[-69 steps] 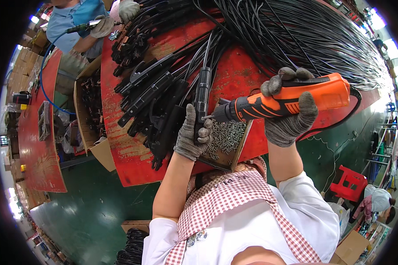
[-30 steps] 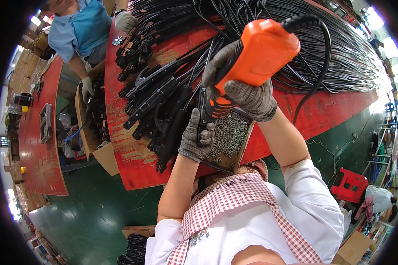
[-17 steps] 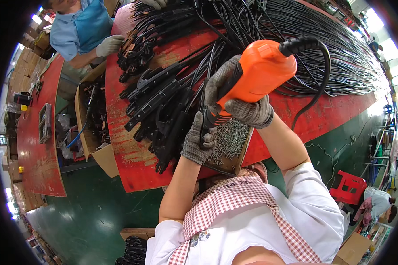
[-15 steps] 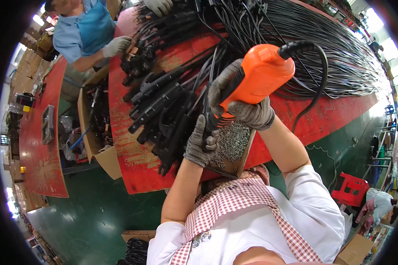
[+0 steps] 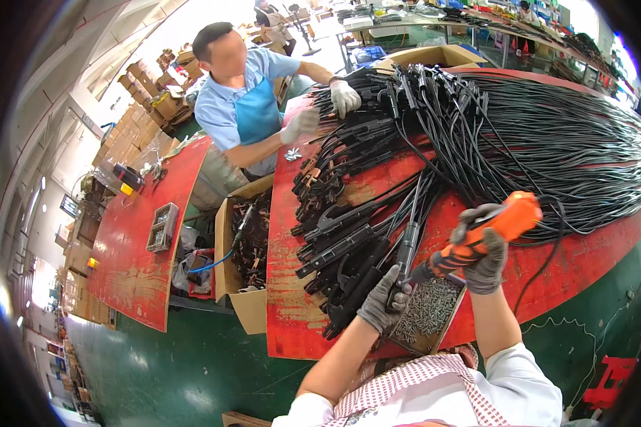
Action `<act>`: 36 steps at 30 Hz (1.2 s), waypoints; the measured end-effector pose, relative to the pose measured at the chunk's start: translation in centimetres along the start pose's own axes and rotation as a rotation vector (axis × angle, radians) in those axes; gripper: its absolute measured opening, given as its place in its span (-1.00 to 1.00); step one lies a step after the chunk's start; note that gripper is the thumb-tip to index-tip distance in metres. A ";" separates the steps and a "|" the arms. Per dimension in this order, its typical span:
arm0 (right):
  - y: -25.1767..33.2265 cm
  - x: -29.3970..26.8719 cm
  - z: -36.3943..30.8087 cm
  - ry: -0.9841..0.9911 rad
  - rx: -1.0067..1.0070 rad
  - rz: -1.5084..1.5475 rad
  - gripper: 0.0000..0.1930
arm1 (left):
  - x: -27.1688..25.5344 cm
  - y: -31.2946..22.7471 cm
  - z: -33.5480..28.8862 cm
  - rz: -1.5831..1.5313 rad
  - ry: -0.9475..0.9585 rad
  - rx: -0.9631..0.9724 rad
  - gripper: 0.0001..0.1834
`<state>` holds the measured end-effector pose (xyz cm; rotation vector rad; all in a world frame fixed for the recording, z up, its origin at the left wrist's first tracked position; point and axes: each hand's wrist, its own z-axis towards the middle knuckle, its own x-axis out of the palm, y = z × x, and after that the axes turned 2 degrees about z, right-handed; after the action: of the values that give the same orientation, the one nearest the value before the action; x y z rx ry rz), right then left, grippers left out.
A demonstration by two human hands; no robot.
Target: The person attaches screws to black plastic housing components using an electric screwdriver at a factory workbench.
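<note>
My right hand (image 5: pixel 483 250), in a grey knitted glove, is wrapped round an orange power screwdriver (image 5: pixel 511 218) with a black cord at its rear end. Its dark nose points down and left, close to my left hand (image 5: pixel 384 302). That gloved hand is closed round a black plastic handle (image 5: pixel 407 249), whose cable runs up toward the pile. Where the screwdriver's tip meets the handle is hidden by my fingers. Just below both hands lies a shallow tray (image 5: pixel 450 322) full of small silvery screws (image 5: pixel 421 313). Several similar black handles (image 5: pixel 342 250) lie to the left of my left hand.
Long black cables (image 5: pixel 570 135) spread across the red table (image 5: pixel 292 313). Opposite, a co-worker in a blue apron (image 5: pixel 256 114) reaches over the pile with white gloves. A cardboard box (image 5: pixel 243 307) of parts stands at the table's left edge, beside another red table (image 5: pixel 132 263).
The view has tilted up, showing more of the room and the co-worker. The orange screwdriver has tipped over to the right, its rear end lower. My left hand keeps its grip.
</note>
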<state>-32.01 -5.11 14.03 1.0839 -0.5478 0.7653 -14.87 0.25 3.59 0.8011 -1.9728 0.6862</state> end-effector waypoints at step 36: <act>-2.0 -6.4 2.3 -0.344 0.171 -0.065 -0.59 | 2.2 -25.3 6.3 2.144 -1.297 -0.140 0.00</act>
<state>-34.55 -9.55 9.18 1.3982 -0.7431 0.5781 0.02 -21.02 6.52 -1.9937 -3.4052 1.1103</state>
